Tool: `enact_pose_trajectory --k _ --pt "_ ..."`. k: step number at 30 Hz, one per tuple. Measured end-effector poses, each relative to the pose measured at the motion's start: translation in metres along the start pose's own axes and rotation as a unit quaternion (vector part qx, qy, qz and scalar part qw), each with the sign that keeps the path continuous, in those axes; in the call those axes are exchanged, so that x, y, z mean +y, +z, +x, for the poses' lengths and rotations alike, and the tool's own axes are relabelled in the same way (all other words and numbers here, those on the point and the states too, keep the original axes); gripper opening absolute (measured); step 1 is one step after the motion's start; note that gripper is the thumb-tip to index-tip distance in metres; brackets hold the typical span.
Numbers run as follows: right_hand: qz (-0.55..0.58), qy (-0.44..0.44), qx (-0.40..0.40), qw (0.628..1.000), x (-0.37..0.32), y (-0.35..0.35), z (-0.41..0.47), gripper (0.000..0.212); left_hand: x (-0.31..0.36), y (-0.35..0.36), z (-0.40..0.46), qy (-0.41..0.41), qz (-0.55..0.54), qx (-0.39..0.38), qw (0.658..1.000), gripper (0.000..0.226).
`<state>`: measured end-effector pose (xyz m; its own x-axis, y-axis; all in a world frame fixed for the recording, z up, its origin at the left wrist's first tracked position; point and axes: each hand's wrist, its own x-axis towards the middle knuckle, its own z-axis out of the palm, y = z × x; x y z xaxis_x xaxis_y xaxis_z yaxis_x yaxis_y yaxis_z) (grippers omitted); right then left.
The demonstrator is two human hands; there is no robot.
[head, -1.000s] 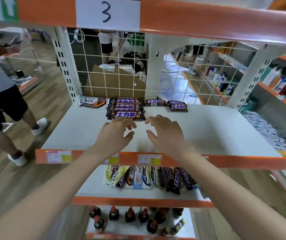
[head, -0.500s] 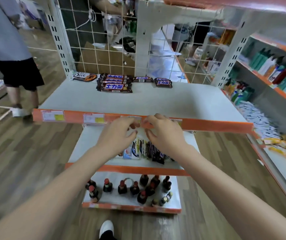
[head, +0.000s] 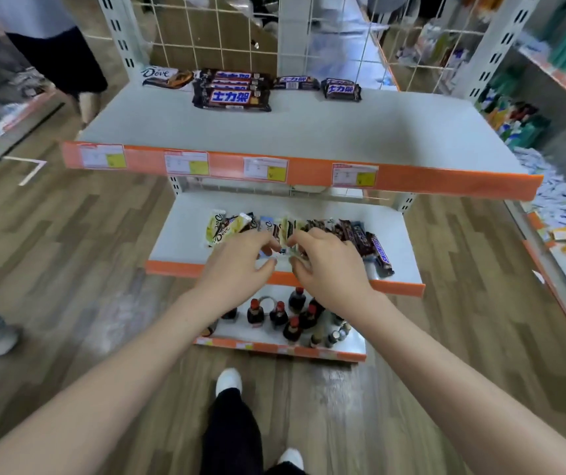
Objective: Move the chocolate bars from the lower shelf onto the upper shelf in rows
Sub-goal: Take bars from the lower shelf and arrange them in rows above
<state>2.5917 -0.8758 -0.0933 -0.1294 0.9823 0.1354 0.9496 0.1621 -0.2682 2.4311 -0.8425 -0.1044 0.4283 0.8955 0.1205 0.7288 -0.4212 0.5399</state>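
Both hands reach into the chocolate bars on the lower shelf.

On the white, orange-edged lower shelf [head: 178, 234], the left hand [head: 237, 265] and right hand [head: 329, 265] each have a narrow grip pinching a pale-wrapped bar [head: 286, 234] in the row of wrapped chocolate bars [head: 353, 234]; above, the upper shelf [head: 309, 132] carries more.

Wood-plank floor [head: 79, 255] in brown and grey tones, crossed by a white tape corner mark [head: 29, 168] at 9 o'clock. White perforated uprights [head: 118, 36] and a wire grid back panel [head: 213, 32] stand at 12 o'clock. Neighbouring stocked shelving [head: 555, 60] runs from 1 to 3 o'clock. A bystander's legs [head: 65, 60] appear at 11 o'clock.
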Motion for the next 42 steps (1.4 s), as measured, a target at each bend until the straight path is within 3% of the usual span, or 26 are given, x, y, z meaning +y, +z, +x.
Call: enact_pose_trajectory --k 10,26,33,42 --pt "0.019 0.007 -0.066 0.998 0.006 0.047 -0.003 0.029 -0.03 0.037 -0.002 -0.037 -0.015 -0.033 0.999 0.017" --pt "0.041 0.031 -0.127 0.991 0.038 0.12 0.069 0.025 -0.105 0.081 0.055 -0.109 0.008 -0.137 0.984 0.019" --pt "0.04 0.014 -0.147 0.988 0.053 0.175 0.108 0.027 -0.145 0.112 0.083 -0.104 0.004 -0.146 0.984 0.023" --pt "0.029 0.006 -0.153 0.988 0.077 0.241 0.155 0.034 -0.197 0.158 0.131 -0.136 0.0 -0.082 0.987 0.023"
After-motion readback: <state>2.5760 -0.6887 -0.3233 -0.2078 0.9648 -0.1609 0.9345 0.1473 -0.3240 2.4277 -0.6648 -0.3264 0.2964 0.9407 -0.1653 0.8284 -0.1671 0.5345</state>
